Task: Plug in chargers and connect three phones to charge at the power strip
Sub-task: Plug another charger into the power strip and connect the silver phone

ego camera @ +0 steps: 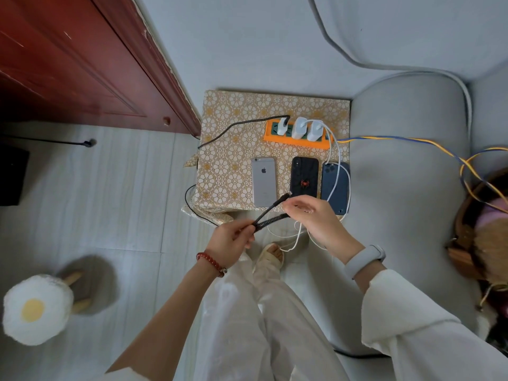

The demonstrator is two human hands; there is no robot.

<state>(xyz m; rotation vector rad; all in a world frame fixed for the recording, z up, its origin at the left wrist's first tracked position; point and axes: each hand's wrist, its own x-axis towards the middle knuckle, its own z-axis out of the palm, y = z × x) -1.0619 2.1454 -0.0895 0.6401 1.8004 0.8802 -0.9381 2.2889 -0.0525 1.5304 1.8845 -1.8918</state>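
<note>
- We hold the black braided cable [270, 214] folded into a loop over the near edge of the table; its free plug tip points at the gap between the silver phone [264, 181] and the black phone [304, 178].
- Left hand [232, 240] pinches the fold of the cable between thumb and fingertips. Right hand [313, 218] pinches it nearer the plug; its other fingers are loosely curled.
- The far end of this cable runs off the left side of the table and back up into the leftmost white charger [282, 125].
- Three white chargers sit in the orange power strip [297, 138] (all three look seated, so we judge the plug-in step done).
- White cables [336, 160] drop from the other chargers over the blue phone [336, 188] and hang off the near edge. We cannot tell whether any of them is plugged into a phone.
- All three phones lie face down, side by side, near the front of the patterned tablecloth [228, 166].
- Risks, as we judge them:
  - The phones' ports face us at the table edge; pushing a plug in one-handed could slide a phone.
  - The slack loop hanging off the left side could snag and tug the charger loose.
  - Tangled white cables could drag the blue phone, which lies at the corner, off the table.
- Readable marks: an Apple logo on the silver phone and a red spider emblem on the black one. No legible text.
</note>
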